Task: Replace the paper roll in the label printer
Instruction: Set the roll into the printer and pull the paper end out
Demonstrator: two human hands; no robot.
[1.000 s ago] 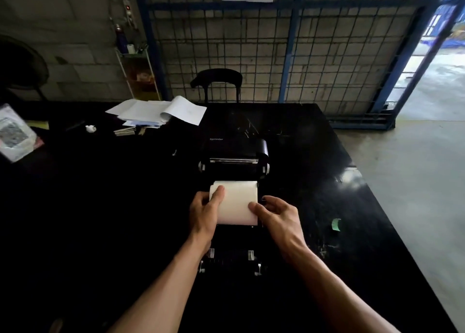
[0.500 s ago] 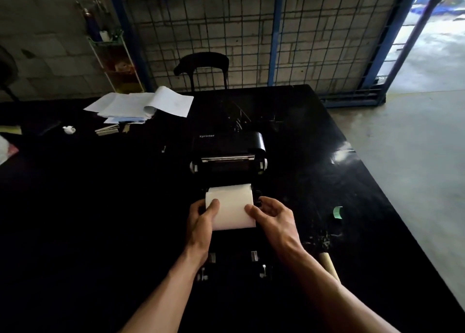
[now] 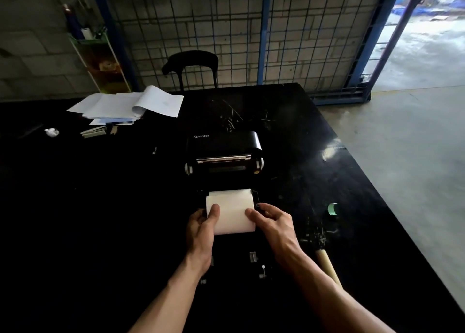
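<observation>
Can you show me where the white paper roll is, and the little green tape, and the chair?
white paper roll [image 3: 232, 211], head view, middle of its white front.
green tape [image 3: 332, 208], head view, its curved green side.
chair [image 3: 191, 60], head view, its black backrest.

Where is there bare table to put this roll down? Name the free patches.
Left of the label printer and left hand, nearer than the paper stack, the table looks mostly bare, though dim. Behind the printer, toward the chair, also bare. Crowded right of the right hand: green tape roll, scraps, tan stick.
</observation>
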